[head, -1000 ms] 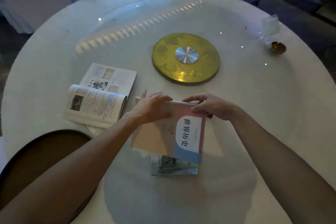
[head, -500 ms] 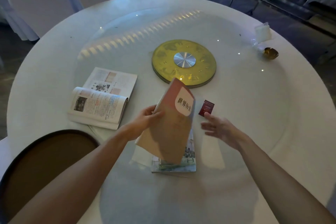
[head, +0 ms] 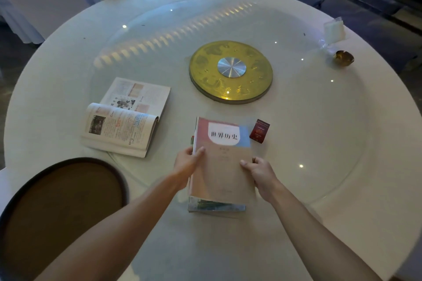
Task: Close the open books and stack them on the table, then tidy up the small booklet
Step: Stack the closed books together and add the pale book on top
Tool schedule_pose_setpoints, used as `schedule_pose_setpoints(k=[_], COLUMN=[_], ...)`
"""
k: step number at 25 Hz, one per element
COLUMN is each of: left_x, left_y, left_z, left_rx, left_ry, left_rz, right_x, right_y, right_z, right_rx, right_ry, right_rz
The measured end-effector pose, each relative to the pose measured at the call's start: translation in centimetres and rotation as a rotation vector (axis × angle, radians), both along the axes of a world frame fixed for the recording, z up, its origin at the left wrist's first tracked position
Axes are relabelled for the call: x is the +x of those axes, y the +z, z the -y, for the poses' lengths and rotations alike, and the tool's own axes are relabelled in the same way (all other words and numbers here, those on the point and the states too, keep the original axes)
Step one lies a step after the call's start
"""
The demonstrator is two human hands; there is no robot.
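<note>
Both hands, left hand [head: 187, 162] and right hand [head: 260, 170], pinched the closed book [head: 222, 162] by its edges atop the lower book [head: 215, 207]. The offset could let it slide toward the booklet [head: 259, 131]

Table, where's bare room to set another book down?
Free: right of the red booklet toward the table edge, and beyond the gold turntable. Crowded: between the open book and stacked books.

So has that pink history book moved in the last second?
Yes. The pink history book was held tilted up over the book underneath; now it lies flat on it, cover up, beside the small red booklet, with both hands at its edges.
</note>
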State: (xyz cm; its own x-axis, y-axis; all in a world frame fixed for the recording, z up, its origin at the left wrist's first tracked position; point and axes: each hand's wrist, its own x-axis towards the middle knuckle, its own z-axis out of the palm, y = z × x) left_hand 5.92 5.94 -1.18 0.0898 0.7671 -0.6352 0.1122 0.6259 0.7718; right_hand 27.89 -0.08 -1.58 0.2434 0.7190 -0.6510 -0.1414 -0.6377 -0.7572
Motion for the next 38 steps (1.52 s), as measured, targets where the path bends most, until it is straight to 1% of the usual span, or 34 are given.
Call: schedule_pose_setpoints(k=[2, 3, 7, 9, 15, 18, 20, 22, 26, 29, 31, 33, 38], left_x=[0.4, 0.3, -0.5, -0.8, -1.0, -0.9, -1.2, -1.5, -1.7, -1.9, -2.0, -2.1, -2.2], left_y=[-1.5, -2.2, -4.8, -5.5, -6.7, -7.0, -7.4, -7.6, -7.5, -7.6, -7.4, -7.1, -7.3], left_z=[1.5, 2.1, 2.4, 2.1, 1.9, 1.8, 1.7, 1.9, 2.1, 2.1, 1.8, 1.8, 2.0], left_rx=[-0.017, -0.020, -0.036, -0.036, 0.116, 0.241, 0.278, 0.293, 0.313, 0.283, 0.248, 0.241, 0.198], left_ry=[0.004, -0.001, -0.024, -0.071, -0.179, -0.284, -0.349, -0.367, -0.359, -0.346, -0.319, -0.321, -0.316], left_rz=[-0.171, -0.210, -0.294, -0.335, -0.474, -0.632, -0.706, -0.687, -0.665, -0.634, -0.614, -0.599, -0.552], right_x=[-0.3, -0.5, -0.4, -0.3, -0.6, -0.8, -0.8, -0.7, -0.7, -0.8, -0.6, -0.4, -0.8], right_y=[-1.2, -1.6, -4.0, -5.0, -6.0, -6.5, -6.9, -6.9, -7.1, -6.3, -6.2, -6.3, -7.8], right_z=[0.3, 0.4, 1.0, 1.2, 0.7, 0.4, 0.4, 0.4, 0.2, 0.3, 0.5, 0.6, 0.6], right_rx=[-0.034, -0.053, -0.105, -0.128, -0.113, -0.110, -0.111, -0.130, -0.154, -0.133, -0.128, -0.118, -0.129], right_ry=[0.031, 0.066, 0.139, 0.168, 0.148, 0.240, 0.293, 0.367, 0.421, 0.466, 0.509, 0.506, 0.449], right_rz=[0.111, 0.162, 0.246, 0.297, 0.460, 0.583, 0.686, 0.735, 0.710, 0.696, 0.637, 0.598, 0.612])
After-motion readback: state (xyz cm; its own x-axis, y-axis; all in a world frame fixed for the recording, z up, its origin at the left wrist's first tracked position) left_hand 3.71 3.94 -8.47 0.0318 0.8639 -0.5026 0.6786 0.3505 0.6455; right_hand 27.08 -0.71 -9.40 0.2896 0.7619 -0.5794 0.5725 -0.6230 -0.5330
